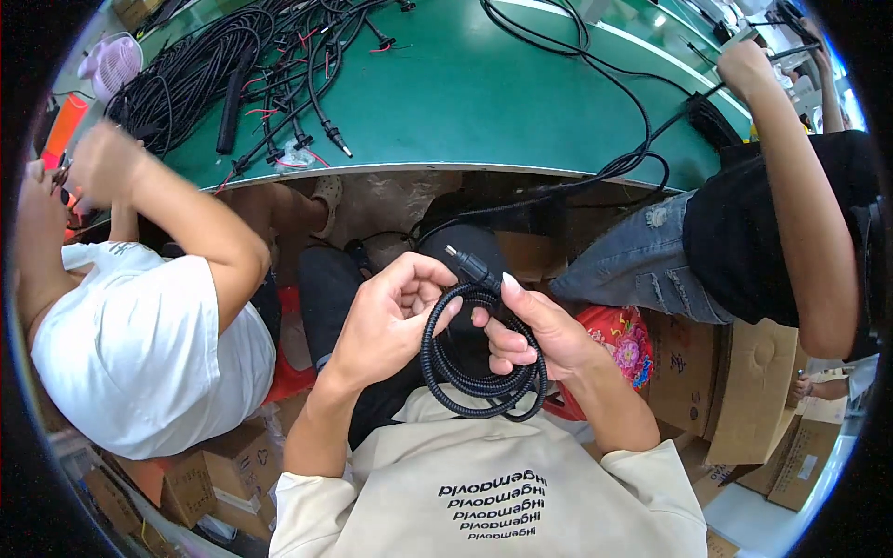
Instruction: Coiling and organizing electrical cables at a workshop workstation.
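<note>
One coil (432, 363) of black ribbed cable, with one plug (474, 268), two hands around it, and one neighbour seated on each side. The coil hangs upright in front of the torso. The left hand (386, 321) has its grip pinched on the rim at 10 o'clock; the right hand (544, 337) has its grip closed on the coil at 2 o'clock, thumb near the plug, which juts out at 12 o'clock. Beyond, the green worktop (446, 102) bears a heap of black cables (181, 98) toward 10 o'clock, too tangled to count, beside one pink fan (116, 65). Cardboard boxes (753, 391) stand at 4 o'clock, others at 8 o'clock.
</note>
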### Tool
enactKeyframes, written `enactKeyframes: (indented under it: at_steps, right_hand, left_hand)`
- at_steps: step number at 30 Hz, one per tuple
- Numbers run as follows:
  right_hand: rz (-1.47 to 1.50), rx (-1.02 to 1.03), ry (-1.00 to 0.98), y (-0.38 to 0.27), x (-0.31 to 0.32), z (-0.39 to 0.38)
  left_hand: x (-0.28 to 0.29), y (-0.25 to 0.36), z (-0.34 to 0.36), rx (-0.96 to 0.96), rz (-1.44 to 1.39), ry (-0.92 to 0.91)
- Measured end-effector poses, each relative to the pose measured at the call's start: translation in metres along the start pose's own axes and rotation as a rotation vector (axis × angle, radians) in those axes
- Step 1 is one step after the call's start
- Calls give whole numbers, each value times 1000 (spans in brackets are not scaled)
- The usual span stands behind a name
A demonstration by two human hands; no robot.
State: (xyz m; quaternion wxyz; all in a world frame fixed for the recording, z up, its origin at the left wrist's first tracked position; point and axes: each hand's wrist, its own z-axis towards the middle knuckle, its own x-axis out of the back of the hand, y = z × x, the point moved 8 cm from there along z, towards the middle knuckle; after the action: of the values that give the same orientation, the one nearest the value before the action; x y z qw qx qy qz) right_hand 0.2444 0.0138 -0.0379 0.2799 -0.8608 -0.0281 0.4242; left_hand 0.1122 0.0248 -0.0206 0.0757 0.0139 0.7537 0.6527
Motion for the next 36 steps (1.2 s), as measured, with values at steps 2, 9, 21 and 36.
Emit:
enactKeyframes:
  at_steps: [2,9,21,36]
  right_hand:
    - [-51,9,66,-2,2,2]
    - [-43,27,87,4,12,5]
    - [-76,175,101,9,-3,3]
    - [-586,46,190,17,5,-2]
  left_hand:
    - [5,9,1,-55,32,66]
    - [16,-7,-4,99,9,-24]
    - [16,32,-25,-456,507,115]
    - [-6,0,-25,-259,423,-240]
